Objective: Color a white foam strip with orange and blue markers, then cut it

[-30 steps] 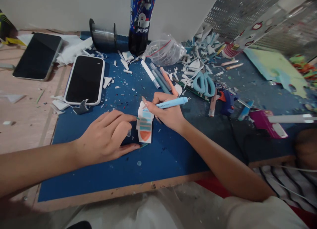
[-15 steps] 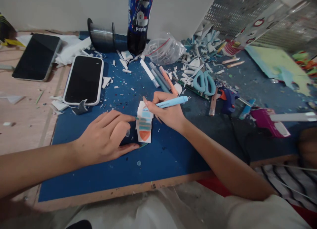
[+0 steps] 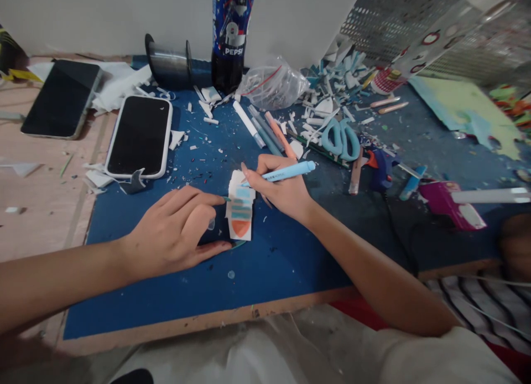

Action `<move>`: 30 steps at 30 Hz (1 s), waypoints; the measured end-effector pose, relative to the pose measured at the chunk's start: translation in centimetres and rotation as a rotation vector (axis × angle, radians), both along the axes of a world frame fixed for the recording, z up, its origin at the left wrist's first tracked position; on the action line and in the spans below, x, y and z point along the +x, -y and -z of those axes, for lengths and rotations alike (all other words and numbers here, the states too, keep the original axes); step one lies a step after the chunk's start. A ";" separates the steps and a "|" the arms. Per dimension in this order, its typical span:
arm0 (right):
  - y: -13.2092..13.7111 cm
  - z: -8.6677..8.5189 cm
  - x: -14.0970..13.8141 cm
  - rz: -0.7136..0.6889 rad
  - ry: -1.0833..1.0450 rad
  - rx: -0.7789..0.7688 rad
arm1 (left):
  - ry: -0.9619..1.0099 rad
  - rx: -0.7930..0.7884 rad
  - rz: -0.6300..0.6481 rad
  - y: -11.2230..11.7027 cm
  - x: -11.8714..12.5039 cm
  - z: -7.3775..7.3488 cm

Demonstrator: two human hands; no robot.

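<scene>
Frame centre: my right hand (image 3: 286,191) is gripping a marker (image 3: 290,171); my left hand (image 3: 176,229), loosely open, is steadying card (image 3: 240,211), best held flat.

The left hand (image 3: 172,229) is showing its back — thumb (image 3: 212,252) and index finger (image 3: 211,197) pointing rightward, apart — while the right hand (image 3: 286,193) is pinching in a writing grip, forearm (image 3: 373,273) slanting rightward.

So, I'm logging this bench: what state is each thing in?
Light-blue slim marker, in right hand
Flat white piece, partly coloured
White-cased phone, screen dark
Black rectangular phone, screen dark
Blue-labelled plastic bottle, upright
Clear plastic bag, crumpled
Black-rimmed spool, on its side
Light-blue-handled scissors, blades obscured
</scene>
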State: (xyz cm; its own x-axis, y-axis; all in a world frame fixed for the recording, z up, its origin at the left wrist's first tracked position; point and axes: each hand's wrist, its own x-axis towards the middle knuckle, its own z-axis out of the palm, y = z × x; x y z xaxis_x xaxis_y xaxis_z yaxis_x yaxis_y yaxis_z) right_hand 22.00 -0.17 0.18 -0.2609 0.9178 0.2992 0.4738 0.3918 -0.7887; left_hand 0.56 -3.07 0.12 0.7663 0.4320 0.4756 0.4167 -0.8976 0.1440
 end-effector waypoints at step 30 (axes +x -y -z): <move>-0.2 0.4 0.4 0.006 -0.236 -0.062 | -0.003 0.001 0.001 -0.1 -0.1 0.2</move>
State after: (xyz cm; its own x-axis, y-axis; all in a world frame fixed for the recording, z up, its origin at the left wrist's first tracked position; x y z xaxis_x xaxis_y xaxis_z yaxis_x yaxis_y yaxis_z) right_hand 22.41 0.03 -0.22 -0.1845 0.9376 0.2947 0.2754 0.3372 -0.9003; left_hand 0.42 -2.94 -0.04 0.7681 0.4312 0.4734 0.4164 -0.8980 0.1422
